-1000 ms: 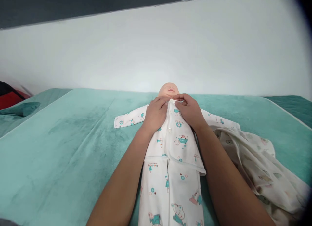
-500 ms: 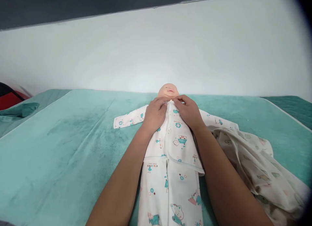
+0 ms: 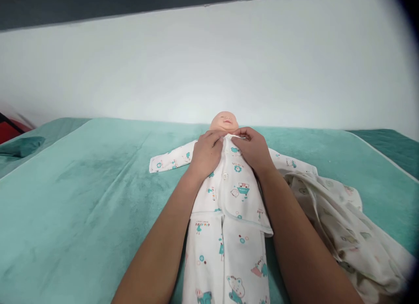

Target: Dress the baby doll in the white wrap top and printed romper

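Note:
A baby doll (image 3: 224, 120) lies on its back, head toward the wall, dressed in a white printed shirt (image 3: 240, 199) and matching trousers (image 3: 225, 260). My left hand (image 3: 207, 152) rests on the shirt's upper chest, its fingers closed on the collar edge below the doll's chin. On the other side of the front opening, my right hand (image 3: 252, 147) pinches the collar between thumb and fingers. A button shows at mid-chest. Both sleeves stretch out sideways; the doll's hands are not seen. My fingers partly hide the collar.
Right of the doll lies a crumpled cream printed cloth (image 3: 340, 225), touching the sleeve. A teal blanket (image 3: 81, 208) spreads under everything, up to a white wall (image 3: 209, 68). A red and black item (image 3: 11, 128) sits at the far left.
The view has shifted slightly, so the doll and blanket appear a little further left. Both hands stay at the collar with almost no change.

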Motion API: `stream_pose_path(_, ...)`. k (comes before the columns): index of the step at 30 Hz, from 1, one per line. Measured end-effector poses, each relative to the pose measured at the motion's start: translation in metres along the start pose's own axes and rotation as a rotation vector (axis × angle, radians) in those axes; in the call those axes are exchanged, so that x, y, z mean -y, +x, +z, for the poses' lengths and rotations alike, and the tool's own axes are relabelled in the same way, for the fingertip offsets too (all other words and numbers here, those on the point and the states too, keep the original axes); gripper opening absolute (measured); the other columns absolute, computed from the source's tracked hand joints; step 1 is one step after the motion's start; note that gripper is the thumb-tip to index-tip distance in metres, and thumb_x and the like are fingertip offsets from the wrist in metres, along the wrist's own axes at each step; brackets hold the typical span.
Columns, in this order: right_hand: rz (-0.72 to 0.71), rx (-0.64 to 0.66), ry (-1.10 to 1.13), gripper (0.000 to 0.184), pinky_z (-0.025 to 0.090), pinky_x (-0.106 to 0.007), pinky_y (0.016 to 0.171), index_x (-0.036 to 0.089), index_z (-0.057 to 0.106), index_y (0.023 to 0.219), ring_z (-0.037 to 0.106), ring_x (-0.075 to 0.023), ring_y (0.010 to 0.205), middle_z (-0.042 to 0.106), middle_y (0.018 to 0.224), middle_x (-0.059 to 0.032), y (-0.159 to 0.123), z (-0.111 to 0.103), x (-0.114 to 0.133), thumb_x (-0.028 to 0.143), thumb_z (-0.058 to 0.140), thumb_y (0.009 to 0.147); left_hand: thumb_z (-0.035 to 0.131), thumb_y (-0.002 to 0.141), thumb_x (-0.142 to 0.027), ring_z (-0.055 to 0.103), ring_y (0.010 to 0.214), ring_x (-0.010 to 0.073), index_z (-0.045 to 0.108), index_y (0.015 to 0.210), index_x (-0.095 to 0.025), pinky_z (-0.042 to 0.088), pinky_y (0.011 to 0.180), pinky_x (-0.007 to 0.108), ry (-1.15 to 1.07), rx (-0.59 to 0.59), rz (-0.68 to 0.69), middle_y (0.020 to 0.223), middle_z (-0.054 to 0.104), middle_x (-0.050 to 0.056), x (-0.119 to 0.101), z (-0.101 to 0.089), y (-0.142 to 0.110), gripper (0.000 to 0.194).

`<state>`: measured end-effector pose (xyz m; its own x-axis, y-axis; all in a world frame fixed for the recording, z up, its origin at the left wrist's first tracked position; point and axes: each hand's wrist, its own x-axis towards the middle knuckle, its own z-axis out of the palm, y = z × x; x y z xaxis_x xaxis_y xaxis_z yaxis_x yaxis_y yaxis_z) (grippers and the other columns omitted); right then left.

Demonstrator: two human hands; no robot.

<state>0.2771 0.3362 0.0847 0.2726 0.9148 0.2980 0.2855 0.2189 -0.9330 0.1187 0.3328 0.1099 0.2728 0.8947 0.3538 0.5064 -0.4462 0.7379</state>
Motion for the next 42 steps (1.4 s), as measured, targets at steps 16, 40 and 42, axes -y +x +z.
stream_pose_path(16, -0.05, 0.058, 0.155, 0.022, 0.048, -0.032, 0.081, 0.021, 0.068, 0.092, 0.062, -0.0164, 0.085, 0.069, 0.095, -0.0014, 0.001, -0.001, -0.01, 0.026, 0.073, 0.072, 0.049, 0.093, -0.017, 0.061, 0.121, 0.0192, 0.072, 0.108, -0.025, 0.043, 0.109, 0.036, -0.151, -0.067, 0.012, 0.125, 0.07, 0.001, 0.007, 0.003, -0.001, 0.028)
stream_pose_path(40, -0.035, -0.002, -0.082, 0.015, 0.046, -0.037, 0.085, 0.021, 0.068, 0.087, 0.062, -0.0194, 0.085, 0.071, 0.093, -0.0017, -0.003, 0.004, 0.003, 0.031, 0.067, 0.075, 0.046, 0.092, -0.012, 0.06, 0.124, 0.0159, 0.076, 0.106, -0.025, 0.04, 0.114, 0.034, -0.23, -0.031, 0.039, 0.128, 0.068, 0.001, 0.008, 0.001, -0.001, 0.036)
stream_pose_path(42, -0.038, 0.0, -0.063, 0.016, 0.046, -0.035, 0.079, 0.021, 0.068, 0.088, 0.057, -0.0159, 0.074, 0.07, 0.094, -0.0012, -0.004, 0.004, 0.003, 0.031, 0.068, 0.075, 0.047, 0.091, -0.012, 0.06, 0.125, 0.0164, 0.076, 0.106, -0.026, 0.041, 0.114, 0.035, -0.242, -0.028, 0.024, 0.128, 0.069, 0.001, 0.009, 0.001, -0.001, 0.036)
